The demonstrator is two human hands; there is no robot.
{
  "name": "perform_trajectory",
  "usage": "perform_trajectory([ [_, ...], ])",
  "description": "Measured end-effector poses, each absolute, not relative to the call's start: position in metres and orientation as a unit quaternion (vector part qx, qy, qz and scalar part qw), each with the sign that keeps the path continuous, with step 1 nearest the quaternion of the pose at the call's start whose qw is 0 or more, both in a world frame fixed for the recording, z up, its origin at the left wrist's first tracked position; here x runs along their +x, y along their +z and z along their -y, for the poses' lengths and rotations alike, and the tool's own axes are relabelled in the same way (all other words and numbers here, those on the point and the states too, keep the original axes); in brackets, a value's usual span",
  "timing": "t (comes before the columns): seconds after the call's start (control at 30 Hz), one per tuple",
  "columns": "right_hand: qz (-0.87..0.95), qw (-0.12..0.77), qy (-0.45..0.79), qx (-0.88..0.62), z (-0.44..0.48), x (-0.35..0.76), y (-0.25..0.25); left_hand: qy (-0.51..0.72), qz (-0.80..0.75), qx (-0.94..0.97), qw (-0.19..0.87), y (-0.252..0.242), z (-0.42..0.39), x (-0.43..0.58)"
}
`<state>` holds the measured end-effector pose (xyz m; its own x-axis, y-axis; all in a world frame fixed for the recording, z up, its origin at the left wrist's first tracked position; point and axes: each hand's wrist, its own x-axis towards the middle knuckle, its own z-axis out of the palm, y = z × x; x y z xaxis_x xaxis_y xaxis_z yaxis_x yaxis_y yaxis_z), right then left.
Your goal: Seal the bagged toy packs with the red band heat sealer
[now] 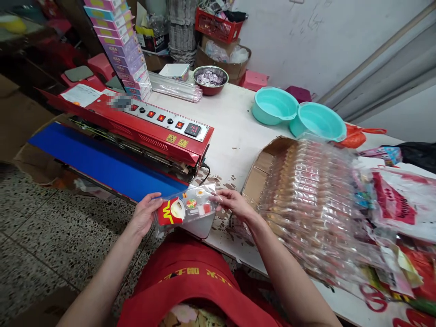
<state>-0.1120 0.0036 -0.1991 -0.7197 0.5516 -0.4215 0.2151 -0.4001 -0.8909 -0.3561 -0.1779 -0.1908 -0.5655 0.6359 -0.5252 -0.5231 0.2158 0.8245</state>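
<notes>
A clear plastic bag [187, 210] with small printed pieces inside, among them a red and yellow one and a fried-egg shape, is stretched between my two hands. My left hand [147, 212] pinches its left end; my right hand [233, 203] grips the right end. Just beyond the bag lies the blue conveyor belt [112, 159] of a red sealing machine [143, 125], whose panel has lit switches and a digital display. To the right of my right hand, a cardboard box [260, 175] holds a dense row of similar filled clear bags [306, 195].
Two turquoise basins [275, 105] stand behind the box. A steel bowl of small packets [210, 78] and a tall stack of small boxes [122, 54] are at the back. Red-handled scissors [374, 297] lie at the table's front right.
</notes>
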Motion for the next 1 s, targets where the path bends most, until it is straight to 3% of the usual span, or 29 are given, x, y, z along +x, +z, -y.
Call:
perform_trajectory([
  [0.1,0.524,0.081,0.777,-0.339,-0.002,-0.118,-0.200,0.664,-0.617,0.001,0.424,-0.194,0.174,-0.349],
  [0.33,0.517,0.154,0.734,-0.412,0.005,-0.121,-0.209,0.709,-0.605,-0.040,0.360,-0.198,0.172,-0.339],
  [0.57,0.512,0.131,0.720,-0.450,-0.004,-0.108,-0.224,0.601,-0.747,0.047,0.279,-0.207,0.179,-0.349],
  [0.9,0.530,0.131,0.681,-0.488,-0.019,-0.101,-0.231,0.558,-0.809,-0.005,0.185,-0.223,0.224,-0.407],
  [1.0,0.537,0.120,0.676,-0.490,-0.019,-0.099,-0.228,0.467,-0.873,0.050,0.129,-0.212,0.232,-0.411],
])
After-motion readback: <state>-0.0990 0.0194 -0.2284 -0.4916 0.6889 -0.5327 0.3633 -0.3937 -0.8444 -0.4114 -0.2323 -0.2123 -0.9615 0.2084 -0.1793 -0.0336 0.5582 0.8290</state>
